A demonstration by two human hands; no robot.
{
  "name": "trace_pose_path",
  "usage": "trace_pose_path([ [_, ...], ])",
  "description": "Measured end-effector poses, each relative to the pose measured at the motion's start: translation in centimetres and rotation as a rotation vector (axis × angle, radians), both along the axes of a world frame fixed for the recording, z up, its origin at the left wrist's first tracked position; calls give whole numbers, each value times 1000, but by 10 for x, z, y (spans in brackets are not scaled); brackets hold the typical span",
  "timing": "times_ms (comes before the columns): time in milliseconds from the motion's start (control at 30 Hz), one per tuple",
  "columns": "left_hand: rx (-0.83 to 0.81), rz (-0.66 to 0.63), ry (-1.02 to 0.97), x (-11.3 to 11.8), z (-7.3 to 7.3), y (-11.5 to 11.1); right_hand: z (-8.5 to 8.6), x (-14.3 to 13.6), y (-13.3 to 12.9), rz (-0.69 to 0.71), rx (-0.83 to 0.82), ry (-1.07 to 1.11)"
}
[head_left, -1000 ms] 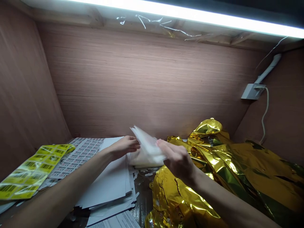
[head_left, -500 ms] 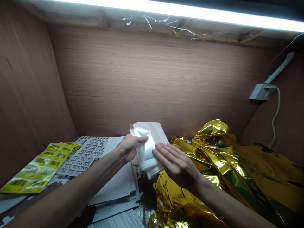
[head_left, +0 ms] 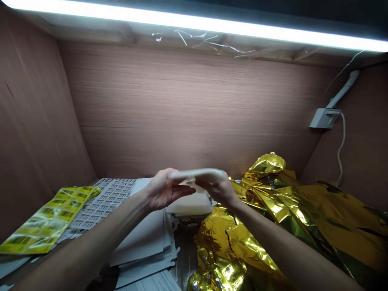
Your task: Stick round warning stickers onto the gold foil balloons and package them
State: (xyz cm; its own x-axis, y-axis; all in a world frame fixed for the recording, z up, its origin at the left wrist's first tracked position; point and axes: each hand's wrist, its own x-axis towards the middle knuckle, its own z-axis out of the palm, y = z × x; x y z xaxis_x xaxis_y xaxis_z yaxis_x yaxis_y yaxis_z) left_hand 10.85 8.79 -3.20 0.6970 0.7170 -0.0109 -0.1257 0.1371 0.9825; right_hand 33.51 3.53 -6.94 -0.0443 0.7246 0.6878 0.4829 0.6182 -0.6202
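A stack of clear plastic bags (head_left: 195,174) is raised above the table, turned nearly edge-on and blurred along its rim. My left hand (head_left: 160,190) grips its left end, thumb side uppermost and fingers reaching underneath. At the right end my right hand (head_left: 220,190) is closed round the stack, its fingers partly hidden behind and below. Beneath both hands shows a pale, smooth bundle (head_left: 190,205); I cannot tell whether it hangs from the stack or lies on the table.
Crumpled gold foil balloons (head_left: 260,234) heap on the right. White paper sheets (head_left: 142,238), grey-printed label sheets (head_left: 103,202) and yellow barcode stickers (head_left: 42,222) lie on the left. A wooden panel (head_left: 169,105) stands behind, with a tube light (head_left: 194,22) above and a socket box (head_left: 323,118) right.
The bag stack has tipped from face-on to nearly edge-on. My right hand has gone from lying flat on the bags to gripping their right end. The view has shifted slightly.
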Motion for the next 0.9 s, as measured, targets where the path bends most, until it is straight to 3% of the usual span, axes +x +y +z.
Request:
trace_pose_path([
  [167, 259, 196, 164, -30, 9, 30, 5, 20, 38, 66, -196, 112],
  [300, 506, 356, 81, -25, 6, 32, 5, 26, 57, 175, -323, 114],
  [467, 560, 324, 73, 9, -30, 26, -17, 12, 66, 205, -394, 147],
  [567, 568, 342, 99, 15, -45, 28, -30, 6, 62, 206, -413, 155],
  [767, 604, 309, 156, 6, -46, 36, -36, 2, 49, 202, -407, 170],
  [900, 565, 297, 107, 10, -49, 31, -36, -4, 43, 201, -396, 197],
])
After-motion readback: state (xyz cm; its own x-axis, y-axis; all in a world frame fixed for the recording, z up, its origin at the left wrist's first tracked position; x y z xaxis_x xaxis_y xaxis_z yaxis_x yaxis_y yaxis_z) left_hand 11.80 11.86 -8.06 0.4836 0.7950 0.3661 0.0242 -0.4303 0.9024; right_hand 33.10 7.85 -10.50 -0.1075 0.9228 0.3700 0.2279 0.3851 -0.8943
